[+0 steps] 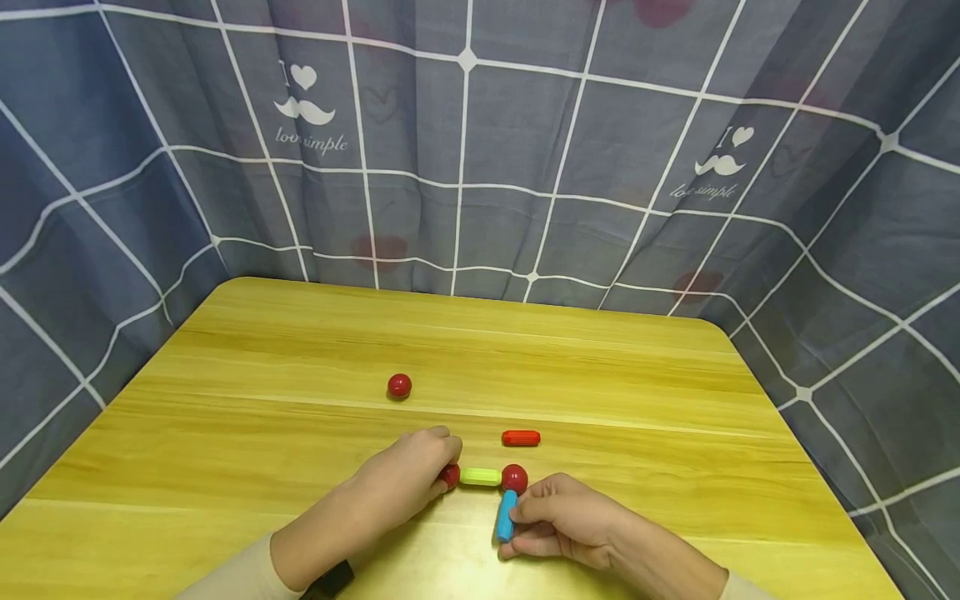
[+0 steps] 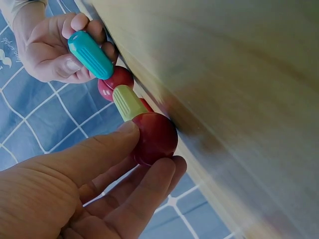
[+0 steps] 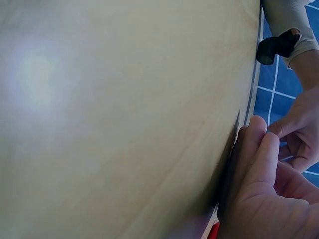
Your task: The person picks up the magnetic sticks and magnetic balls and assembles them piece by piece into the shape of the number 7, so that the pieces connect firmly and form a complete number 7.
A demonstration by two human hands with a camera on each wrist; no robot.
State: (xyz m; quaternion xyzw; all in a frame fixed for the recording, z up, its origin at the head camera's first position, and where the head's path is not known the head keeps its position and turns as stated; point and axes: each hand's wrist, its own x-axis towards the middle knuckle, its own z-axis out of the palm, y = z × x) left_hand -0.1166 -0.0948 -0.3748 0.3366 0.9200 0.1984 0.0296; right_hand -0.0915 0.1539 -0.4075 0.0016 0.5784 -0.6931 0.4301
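Observation:
My left hand (image 1: 408, 475) pinches a red ball (image 2: 157, 138) between thumb and fingers. From that ball a yellow-green ribbed rod (image 1: 480, 477) runs to the right and meets a second red ball (image 1: 514, 477). My right hand (image 1: 566, 521) pinches a blue ribbed rod (image 1: 507, 516), whose far end is right at the second ball. In the left wrist view the blue rod stands at an angle to the yellow-green one. The blue rod is hidden behind the fingers in the right wrist view.
A loose red ball (image 1: 400, 386) lies farther back on the wooden table (image 1: 300, 350). Just beyond the joined pieces is a red ribbed rod (image 1: 521, 437). A grey-blue checked curtain (image 1: 420, 125) hangs around the table's back and sides.

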